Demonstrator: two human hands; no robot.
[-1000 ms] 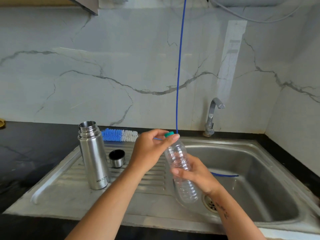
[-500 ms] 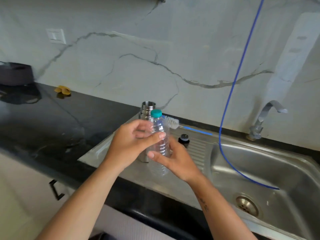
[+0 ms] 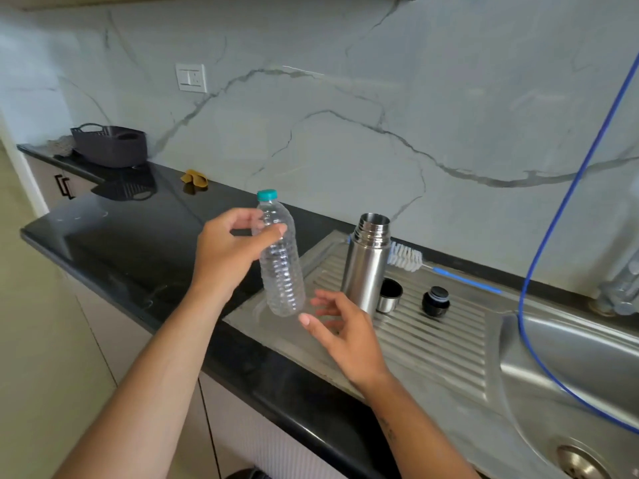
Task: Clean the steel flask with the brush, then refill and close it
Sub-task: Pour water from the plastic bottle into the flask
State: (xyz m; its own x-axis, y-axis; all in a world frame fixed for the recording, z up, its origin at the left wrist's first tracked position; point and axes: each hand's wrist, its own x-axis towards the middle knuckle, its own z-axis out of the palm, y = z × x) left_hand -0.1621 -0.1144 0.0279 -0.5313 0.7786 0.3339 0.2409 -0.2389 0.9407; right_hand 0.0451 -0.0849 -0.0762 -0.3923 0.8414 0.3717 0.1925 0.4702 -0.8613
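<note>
while the left hand (image 3: 228, 250) is gripping a clear plastic bottle (image 3: 281, 267) by its upper part, thumb and fingers curled round it, the right hand (image 3: 342, 330) is hovering just below and beside the bottle's base with fingers spread and relaxed, holding nothing. the bottle, wearing a teal cap (image 3: 267, 195), is hanging nearly upright in the air above the edge where the black counter (image 3: 138, 243) is meeting the steel drainboard (image 3: 432, 337). the flask (image 3: 368, 262) is standing upright and uncapped on the drainboard, just right of the bottle. its steel cup (image 3: 390, 294) is lying on its side beside the flask's base, and a black stopper (image 3: 435, 301) is sitting a little further right, apart from the cup. the brush (image 3: 406, 256) is lying behind the flask along the back of the drainboard, white bristles next to the flask's shoulder and blue handle pointing right. a blue hose (image 3: 553, 229) is hanging down into the sink (image 3: 570, 371). a dark basket (image 3: 110, 145) and a yellow cloth (image 3: 195, 179) are resting at the far end of the counter.
</note>
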